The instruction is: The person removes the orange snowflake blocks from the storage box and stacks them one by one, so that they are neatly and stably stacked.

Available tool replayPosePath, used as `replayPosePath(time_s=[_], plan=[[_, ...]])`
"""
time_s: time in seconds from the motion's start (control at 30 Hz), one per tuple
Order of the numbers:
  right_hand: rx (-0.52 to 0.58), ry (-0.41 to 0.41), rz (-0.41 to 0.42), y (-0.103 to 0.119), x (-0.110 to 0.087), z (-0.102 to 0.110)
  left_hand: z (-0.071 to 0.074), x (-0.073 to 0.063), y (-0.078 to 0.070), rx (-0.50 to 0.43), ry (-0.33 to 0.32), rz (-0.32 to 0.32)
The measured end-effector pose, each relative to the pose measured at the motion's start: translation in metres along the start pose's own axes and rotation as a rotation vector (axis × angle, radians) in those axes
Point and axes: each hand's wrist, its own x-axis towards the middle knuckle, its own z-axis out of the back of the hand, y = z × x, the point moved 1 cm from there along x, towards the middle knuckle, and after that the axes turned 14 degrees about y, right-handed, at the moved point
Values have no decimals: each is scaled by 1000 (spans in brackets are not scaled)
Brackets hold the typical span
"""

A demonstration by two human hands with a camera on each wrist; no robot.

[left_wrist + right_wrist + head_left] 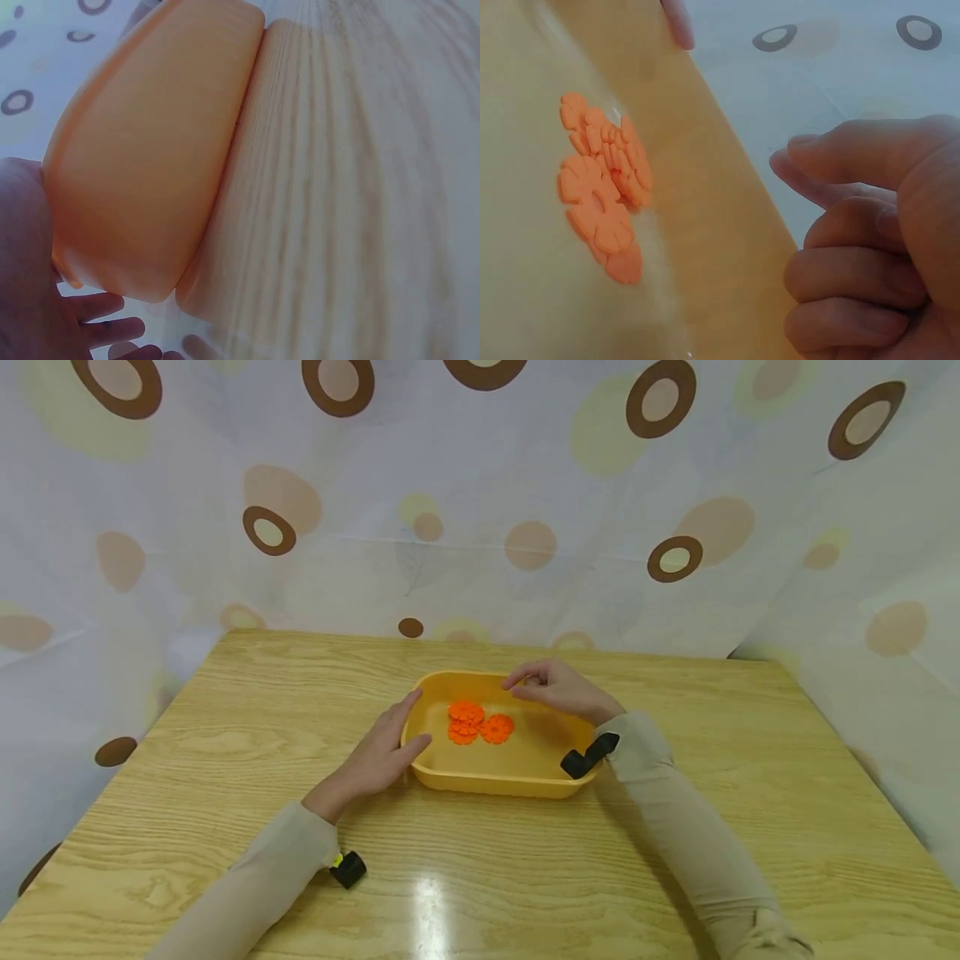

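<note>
A yellow-orange plastic tray stands on the table, with several orange slotted, flower-shaped discs inside. Most of them overlap in a small pile left of its middle. My left hand rests against the tray's left end, thumb over the rim and fingers straight along the outside. In the left wrist view its fingers spread past the tray's corner. Over the tray's far right part hovers my right hand. The right wrist view shows its thumb and forefinger extended near each other, the other fingers bent, nothing between them.
The wood-grained table extends on all sides of the tray. A white cloth printed with brown and beige circles hangs behind and beside it. Black wrist devices sit at both sleeves, the right one overlapping the tray's right rim in the head view.
</note>
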Motion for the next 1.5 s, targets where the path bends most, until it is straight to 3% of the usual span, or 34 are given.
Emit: replayPosePath(time_s=[0.3,0.8,1.5], plan=[[-130,69,-13,-4,4,-3,-2,1,1,-2,7,-5],[-137,218,-71,-8,12,-12,-1,0,2,11,-4,-5],[-220,297,-78,-13,19,-14,-1,1,2,5,-4,-23]])
